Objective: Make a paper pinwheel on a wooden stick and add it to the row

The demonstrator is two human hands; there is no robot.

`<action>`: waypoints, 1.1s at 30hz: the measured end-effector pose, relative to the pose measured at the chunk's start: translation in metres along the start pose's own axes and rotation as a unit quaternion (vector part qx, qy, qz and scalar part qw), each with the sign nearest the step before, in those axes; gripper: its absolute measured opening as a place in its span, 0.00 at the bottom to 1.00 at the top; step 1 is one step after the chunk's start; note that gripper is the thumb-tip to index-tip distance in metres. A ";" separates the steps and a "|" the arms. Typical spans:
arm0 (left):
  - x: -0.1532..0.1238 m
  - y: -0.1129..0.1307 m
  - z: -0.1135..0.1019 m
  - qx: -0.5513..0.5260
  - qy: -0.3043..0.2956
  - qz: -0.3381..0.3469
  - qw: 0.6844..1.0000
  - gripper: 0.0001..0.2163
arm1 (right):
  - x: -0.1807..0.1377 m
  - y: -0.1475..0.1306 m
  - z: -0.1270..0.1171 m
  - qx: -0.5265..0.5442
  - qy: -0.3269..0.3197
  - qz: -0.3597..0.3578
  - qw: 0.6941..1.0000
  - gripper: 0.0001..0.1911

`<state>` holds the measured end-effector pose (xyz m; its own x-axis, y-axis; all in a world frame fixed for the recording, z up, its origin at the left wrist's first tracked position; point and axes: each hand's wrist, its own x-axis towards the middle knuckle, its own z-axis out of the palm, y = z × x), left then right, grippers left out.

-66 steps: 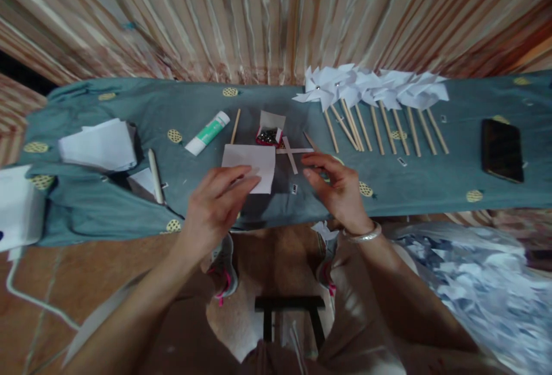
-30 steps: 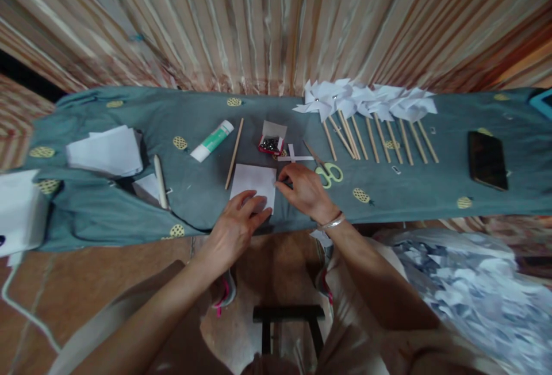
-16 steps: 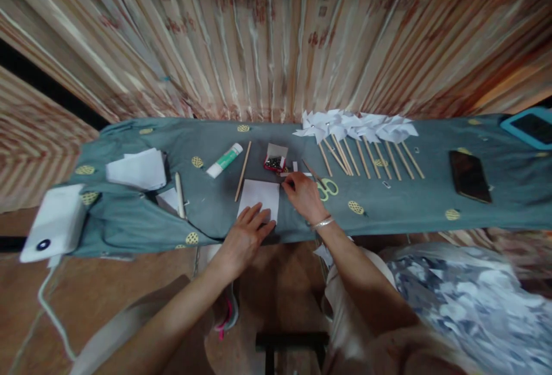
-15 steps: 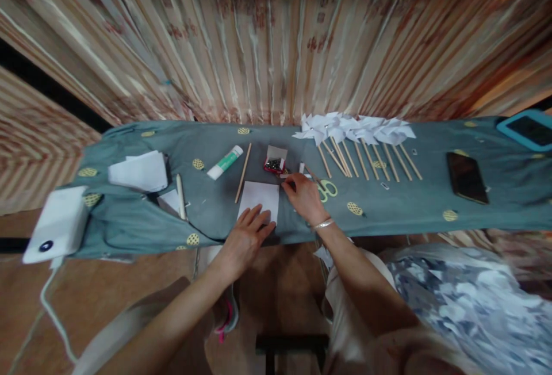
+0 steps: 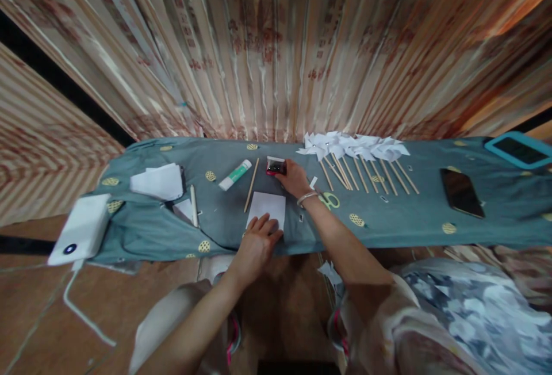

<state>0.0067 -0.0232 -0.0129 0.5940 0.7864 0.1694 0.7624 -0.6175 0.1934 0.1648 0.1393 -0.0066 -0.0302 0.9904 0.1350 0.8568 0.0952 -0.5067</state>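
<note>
On the pineapple-print tablecloth [image 5: 401, 226], the left hand [image 5: 257, 248] rests spread, ungrasping fingers on square white paper [image 5: 268, 205]; the right hand [image 5: 295, 179] touches a small red box [image 5: 274, 166], whether gripping, I cannot tell.

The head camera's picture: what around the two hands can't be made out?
In the head view:
- Small red box: contents too small; right hand covers one end, so gripping or touching is unclear.
- Square white paper: near edge partly under left hand.
- Scissors with yellow-green handles: blades hidden behind right wrist.
- Black bar: cut off by bottom edge.
</note>
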 end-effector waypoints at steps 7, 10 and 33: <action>-0.001 -0.003 -0.008 -0.002 -0.030 0.023 0.999 0.18 | 0.036 -0.014 0.004 -0.002 -0.010 -0.003 1.000 0.18; -0.002 -0.004 -0.007 -0.007 -0.039 0.027 0.999 0.19 | 0.010 -0.009 -0.016 0.006 -0.019 -0.034 0.999 0.18; -0.005 -0.009 -0.001 -0.036 -0.012 0.045 0.998 0.21 | -0.094 0.015 -0.042 0.008 -0.152 -0.103 0.983 0.06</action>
<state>-0.0038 -0.0217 -0.0150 0.6657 0.7274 0.1664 0.6859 -0.6843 0.2475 0.2024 0.0439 0.0093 -0.3573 0.9337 -0.0226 0.8079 0.2968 -0.5091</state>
